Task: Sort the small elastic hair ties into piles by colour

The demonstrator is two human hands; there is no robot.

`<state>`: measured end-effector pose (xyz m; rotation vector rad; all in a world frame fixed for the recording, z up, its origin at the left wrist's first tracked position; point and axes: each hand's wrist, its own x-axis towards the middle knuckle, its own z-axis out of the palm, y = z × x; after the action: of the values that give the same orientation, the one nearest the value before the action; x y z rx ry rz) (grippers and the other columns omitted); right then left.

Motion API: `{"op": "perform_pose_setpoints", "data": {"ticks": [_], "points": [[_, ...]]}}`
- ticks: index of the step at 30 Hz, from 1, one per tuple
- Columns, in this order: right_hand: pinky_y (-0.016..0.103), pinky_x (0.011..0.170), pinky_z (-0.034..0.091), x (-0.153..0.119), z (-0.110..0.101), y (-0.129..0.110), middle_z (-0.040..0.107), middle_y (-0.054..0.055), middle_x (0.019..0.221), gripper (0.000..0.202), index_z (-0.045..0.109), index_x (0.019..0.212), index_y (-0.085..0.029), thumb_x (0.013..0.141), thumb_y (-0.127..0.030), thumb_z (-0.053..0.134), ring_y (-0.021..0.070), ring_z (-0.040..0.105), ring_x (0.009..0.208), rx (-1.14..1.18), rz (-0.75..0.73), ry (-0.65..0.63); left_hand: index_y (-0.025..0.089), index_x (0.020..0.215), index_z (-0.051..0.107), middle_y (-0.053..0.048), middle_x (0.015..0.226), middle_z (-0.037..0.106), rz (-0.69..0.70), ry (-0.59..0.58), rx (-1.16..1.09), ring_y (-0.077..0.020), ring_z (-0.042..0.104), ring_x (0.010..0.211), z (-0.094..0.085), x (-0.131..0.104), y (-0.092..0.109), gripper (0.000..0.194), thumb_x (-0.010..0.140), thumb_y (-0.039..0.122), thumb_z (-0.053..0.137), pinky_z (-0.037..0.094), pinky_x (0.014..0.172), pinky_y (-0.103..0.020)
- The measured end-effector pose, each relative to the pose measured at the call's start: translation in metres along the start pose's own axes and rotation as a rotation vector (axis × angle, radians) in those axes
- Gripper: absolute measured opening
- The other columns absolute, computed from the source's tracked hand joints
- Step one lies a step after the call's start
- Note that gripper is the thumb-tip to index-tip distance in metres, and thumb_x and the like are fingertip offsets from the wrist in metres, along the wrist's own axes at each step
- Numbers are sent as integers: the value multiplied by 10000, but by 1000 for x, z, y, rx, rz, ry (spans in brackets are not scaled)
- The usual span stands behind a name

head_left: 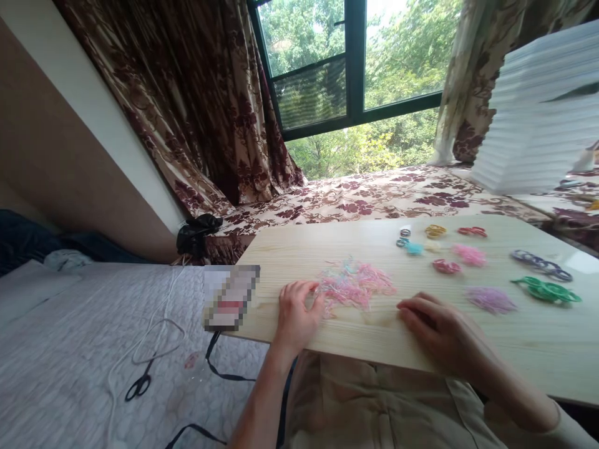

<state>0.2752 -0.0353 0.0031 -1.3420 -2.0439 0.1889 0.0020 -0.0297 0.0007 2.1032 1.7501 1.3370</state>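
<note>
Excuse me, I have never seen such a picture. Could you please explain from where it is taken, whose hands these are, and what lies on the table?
There is no machine here: these are a person's own bare hands. The only picture comes from a camera worn on that person's head, looking forward and down.

On the pale table lies a mixed pile of thin strands, mostly pink with some blue. Farther right are smaller piles, such as the purple pile, and looped bands, including the green bands.

The left hand is at the mixed pile's left edge; the right hand is just to its right, fingers curled. I cannot tell whether either holds a strand.
</note>
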Motion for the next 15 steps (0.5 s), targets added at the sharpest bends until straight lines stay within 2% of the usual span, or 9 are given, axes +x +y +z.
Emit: {"op": "perform_pose_setpoints", "data": {"ticks": [5,10,15], "points": [[293,579,480,2,-4,-4,706,58,849,361,706,842,-242,937,-432,415,186,675,700,-9,5,-20,210,852,683,-49,982,716,22,-26,-29,-232,621,1027,-2,0,3,54,821,176,654,454,1016,-445],[286,562,469,2,-5,-5,707,51,846,395,710,828,-243,937,-473,408,178,673,687,-9,1,-2,221,862,663,-31,1034,702,11,-56,-26,-227,596,1096,-4,0,3,202,740,64,629,415,1068,-453],[292,587,465,0,-2,0,702,42,856,382,709,844,-249,943,-471,415,176,673,704,-18,-6,-4,239,846,651,-23,1096,686,25,-139,-2,-250,544,1203,-6,-2,3,188,712,113,692,360,1120,-481]]}}
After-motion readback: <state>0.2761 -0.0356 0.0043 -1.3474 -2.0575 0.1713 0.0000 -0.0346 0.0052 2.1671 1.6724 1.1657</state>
